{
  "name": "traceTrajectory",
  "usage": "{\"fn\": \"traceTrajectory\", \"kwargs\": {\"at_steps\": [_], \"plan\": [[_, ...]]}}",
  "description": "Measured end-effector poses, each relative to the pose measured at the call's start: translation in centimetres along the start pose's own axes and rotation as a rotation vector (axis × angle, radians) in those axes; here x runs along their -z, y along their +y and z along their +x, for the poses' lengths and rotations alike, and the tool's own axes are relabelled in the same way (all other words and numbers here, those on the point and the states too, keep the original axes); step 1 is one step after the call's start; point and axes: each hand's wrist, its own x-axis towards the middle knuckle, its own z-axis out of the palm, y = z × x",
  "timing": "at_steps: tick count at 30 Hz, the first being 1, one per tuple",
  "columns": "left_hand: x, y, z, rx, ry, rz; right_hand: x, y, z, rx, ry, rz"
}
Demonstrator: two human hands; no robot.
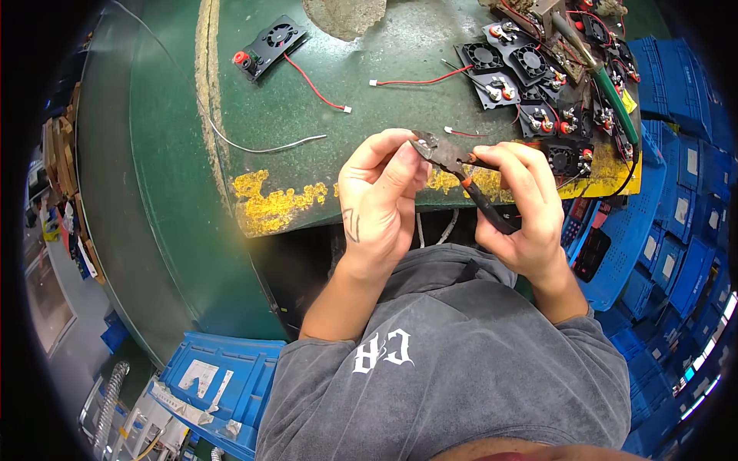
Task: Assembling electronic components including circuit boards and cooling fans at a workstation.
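Observation:
My right hand (530, 207) is wrapped round the black handles of a pair of pliers (443, 156) with orange marks near the joint. Their jaws point left and meet the fingertips of my left hand (383, 203). The left thumb and forefinger are pinched together at the jaw tips, on something too small to make out. Just beyond the pliers, a short red wire (467, 134) with a white connector lies on the green bench (307, 169). A black fan panel (278, 37) with red terminals sits apart at the far left, its red lead trailing right.
Several black fan panels (530, 63) are heaped at the right, with a green-handled soldering iron (615, 104) across them. Solder wire (231, 142) curves over the bench's left side. Blue crates (680, 192) stack at the right; another blue crate (246, 361) stands lower left.

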Motion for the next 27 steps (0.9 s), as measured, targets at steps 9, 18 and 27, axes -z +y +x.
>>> {"fn": "traceTrajectory", "kwargs": {"at_steps": [9, 18, 27], "plan": [[0.6, -0.6, 0.2, -0.048, -0.027, 0.028, -1.1, 0.9, 0.2, 0.036, 0.037, -0.065], [1.0, -0.7, 0.5, -0.039, -0.008, 0.035, -1.6, 1.0, -0.1, -0.028, -0.037, -0.112], [1.2, -0.7, 0.7, -0.043, 0.002, 0.045, -2.2, 1.2, -0.2, -0.053, -0.04, -0.1]]}}
